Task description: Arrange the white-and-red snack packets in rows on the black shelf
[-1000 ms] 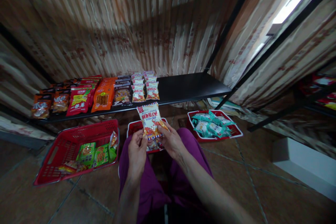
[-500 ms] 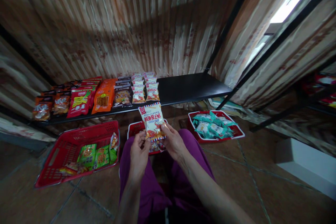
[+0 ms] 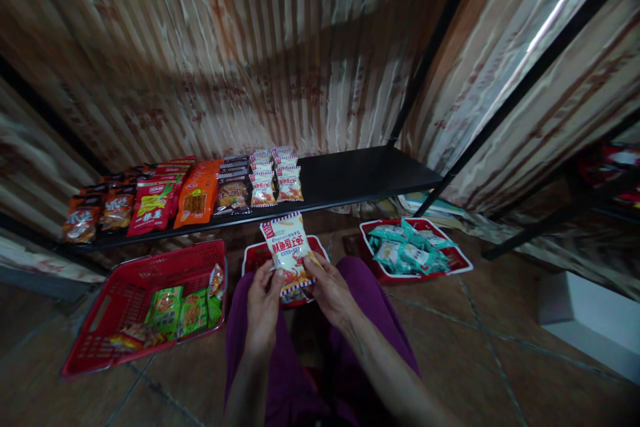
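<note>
Between my two hands is a white snack bag (image 3: 287,247) with red lettering and striped ends, its printed face turned up toward me. My left hand (image 3: 264,300) pinches its lower left corner, and my right hand (image 3: 330,290) grips its lower right side. Under the bag stands a red basket (image 3: 253,257) with a white rim, partly hidden by the bag and my hands; some small packets show inside. Beyond, two rows of matching white snack bags (image 3: 263,188) stand at the front of a black shelf (image 3: 365,177).
Left of the white bags the shelf holds dark-checked packets (image 3: 233,193), orange bags (image 3: 196,200), red bags (image 3: 153,207) and brown bags (image 3: 80,219). A red basket (image 3: 115,300) with green packets sits at left, another basket (image 3: 457,265) with teal packets at right. A white box (image 3: 595,320) lies far right.
My view has tilted slightly upward, so the shelf and baskets appear lower. The held bag has dropped a little toward the basket, still in both hands, its lettering now sharper.
</note>
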